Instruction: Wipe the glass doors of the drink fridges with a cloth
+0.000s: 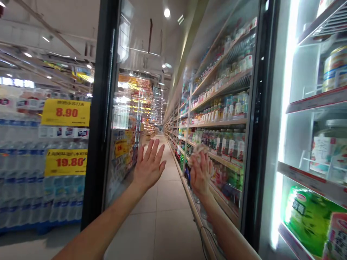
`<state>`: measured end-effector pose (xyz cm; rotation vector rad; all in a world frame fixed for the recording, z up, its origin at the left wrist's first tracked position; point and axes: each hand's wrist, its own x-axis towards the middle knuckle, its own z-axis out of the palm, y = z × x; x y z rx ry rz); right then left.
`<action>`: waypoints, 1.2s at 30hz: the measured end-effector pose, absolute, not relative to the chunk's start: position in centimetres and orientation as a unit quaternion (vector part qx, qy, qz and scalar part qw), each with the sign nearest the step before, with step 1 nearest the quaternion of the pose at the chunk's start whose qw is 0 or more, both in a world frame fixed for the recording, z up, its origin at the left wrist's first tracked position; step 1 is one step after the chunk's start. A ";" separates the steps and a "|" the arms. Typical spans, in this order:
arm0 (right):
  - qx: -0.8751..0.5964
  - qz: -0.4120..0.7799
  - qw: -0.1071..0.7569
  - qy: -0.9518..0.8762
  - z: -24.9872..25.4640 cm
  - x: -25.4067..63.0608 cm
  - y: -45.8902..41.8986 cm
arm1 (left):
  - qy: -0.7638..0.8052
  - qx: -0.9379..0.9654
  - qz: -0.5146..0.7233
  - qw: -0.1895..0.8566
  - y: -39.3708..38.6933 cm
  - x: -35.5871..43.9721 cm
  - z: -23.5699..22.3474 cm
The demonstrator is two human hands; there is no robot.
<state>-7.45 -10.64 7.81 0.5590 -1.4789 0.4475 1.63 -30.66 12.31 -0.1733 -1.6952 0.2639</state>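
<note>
A tall glass door (151,39) in a black frame (99,108) stands open in front of me. My left hand (149,165) is raised flat at the glass, palm forward with its fingers stretched out, and holds nothing. To its right, my right hand (200,177) presses a crumpled pale cloth (200,150) to the glass. Its fingers lie over the cloth and partly hide it. Through and in the pane I see an aisle and shelves of bottles (227,141); I cannot tell how much is reflection.
Right of the door are lit cooler shelves (311,99) with a large jar (329,144) and green packages (309,216). Stacked water bottles (24,155) stand at the left with yellow price signs (66,112). A thin dark cable (202,238) shows low near my right arm.
</note>
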 end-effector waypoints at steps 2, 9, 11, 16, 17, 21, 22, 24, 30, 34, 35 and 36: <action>0.299 0.155 0.663 -0.669 7.2 -7.2 -10.8 | -0.748 -0.084 0.112 0.648 -30.7 1.7 12.0; 0.032 0.335 0.703 -0.626 7.9 -11.2 -4.0 | -0.749 -0.078 0.101 0.651 -30.2 1.8 10.7; 0.052 0.327 0.697 -0.635 7.8 -10.3 -5.7 | -0.746 -0.076 0.100 0.654 -30.1 1.6 10.4; 0.288 0.161 0.663 -0.672 5.7 -6.4 -11.7 | -0.738 -0.086 0.111 0.660 -30.1 1.4 9.9; 0.305 0.144 0.662 -0.670 5.4 -6.5 -11.5 | -0.736 -0.088 0.115 0.661 -30.1 1.4 9.9; 0.174 0.206 0.697 -0.664 5.1 -9.5 -6.2 | -0.737 -0.088 0.113 0.660 -30.0 1.7 9.7; 0.106 0.251 0.700 -0.660 5.3 -10.5 -4.7 | -0.739 -0.086 0.110 0.659 -29.9 1.7 9.6; 0.011 0.322 0.689 -0.649 5.8 -11.6 -3.1 | -0.739 -0.082 0.104 0.660 -29.8 1.7 9.5; 0.184 0.233 0.684 -0.667 4.6 -8.4 -8.5 | -0.736 -0.084 0.098 0.665 -29.8 1.4 9.3; 0.243 0.175 0.674 -0.676 3.6 -8.6 -7.5 | -0.740 -0.089 0.096 0.659 -29.8 1.4 9.2; 0.201 0.197 0.682 -0.675 3.6 -9.3 -6.3 | -0.742 -0.088 0.093 0.658 -29.8 1.4 9.1; 0.148 0.229 0.690 -0.671 3.8 -10.0 -5.0 | -0.743 -0.088 0.091 0.657 -29.8 1.5 9.1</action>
